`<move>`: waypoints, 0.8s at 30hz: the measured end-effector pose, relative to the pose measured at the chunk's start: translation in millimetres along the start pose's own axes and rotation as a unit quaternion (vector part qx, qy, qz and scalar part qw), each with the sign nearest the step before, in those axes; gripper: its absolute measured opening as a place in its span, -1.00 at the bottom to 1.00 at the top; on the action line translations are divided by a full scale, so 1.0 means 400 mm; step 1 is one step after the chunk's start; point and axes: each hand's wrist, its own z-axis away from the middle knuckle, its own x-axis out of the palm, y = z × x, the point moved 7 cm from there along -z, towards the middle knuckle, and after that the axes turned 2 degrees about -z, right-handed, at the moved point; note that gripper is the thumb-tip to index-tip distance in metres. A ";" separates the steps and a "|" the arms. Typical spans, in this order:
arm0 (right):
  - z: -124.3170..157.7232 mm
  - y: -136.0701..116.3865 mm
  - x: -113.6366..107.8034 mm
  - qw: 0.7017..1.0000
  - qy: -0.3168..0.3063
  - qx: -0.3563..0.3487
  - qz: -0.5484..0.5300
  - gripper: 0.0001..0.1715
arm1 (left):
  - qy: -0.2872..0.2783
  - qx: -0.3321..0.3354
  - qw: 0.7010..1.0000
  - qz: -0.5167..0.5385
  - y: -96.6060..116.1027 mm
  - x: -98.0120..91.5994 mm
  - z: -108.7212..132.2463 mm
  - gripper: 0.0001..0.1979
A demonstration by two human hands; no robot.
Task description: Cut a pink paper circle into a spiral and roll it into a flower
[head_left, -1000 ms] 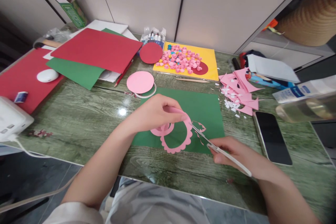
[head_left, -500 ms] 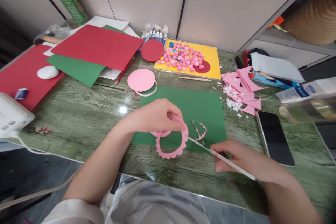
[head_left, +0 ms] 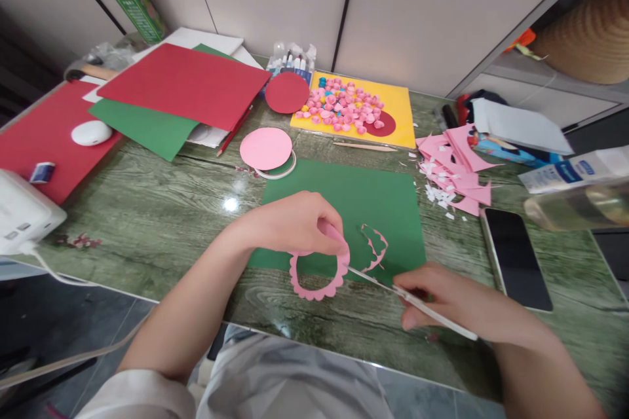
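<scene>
My left hand (head_left: 295, 222) pinches a pink paper strip with a scalloped edge (head_left: 317, 285), which curls into a loop over the front edge of a green sheet (head_left: 354, 200). My right hand (head_left: 442, 298) grips white-handled scissors (head_left: 417, 304), their thin blades meeting the strip at its right side. A narrow pink offcut (head_left: 376, 245) lies on the green sheet just right of the loop.
A pink paper disc (head_left: 266, 148) and a red disc (head_left: 287, 92) lie beyond the green sheet. A yellow board (head_left: 398, 118) carries several small paper roses. Pink scraps (head_left: 455, 160) and a phone (head_left: 515, 256) sit at right; red and green sheets (head_left: 181, 88) and a white mouse (head_left: 91, 133) at left.
The scalloped strip has been drawn toward me and curls tighter. The scissors have shifted slightly lower with my right hand. The view has tilted a little.
</scene>
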 end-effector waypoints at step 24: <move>-0.001 0.000 -0.007 0.999 0.008 0.020 -0.034 -0.52 | 0.032 -0.029 0.999 0.027 0.001 -0.008 0.001 -0.78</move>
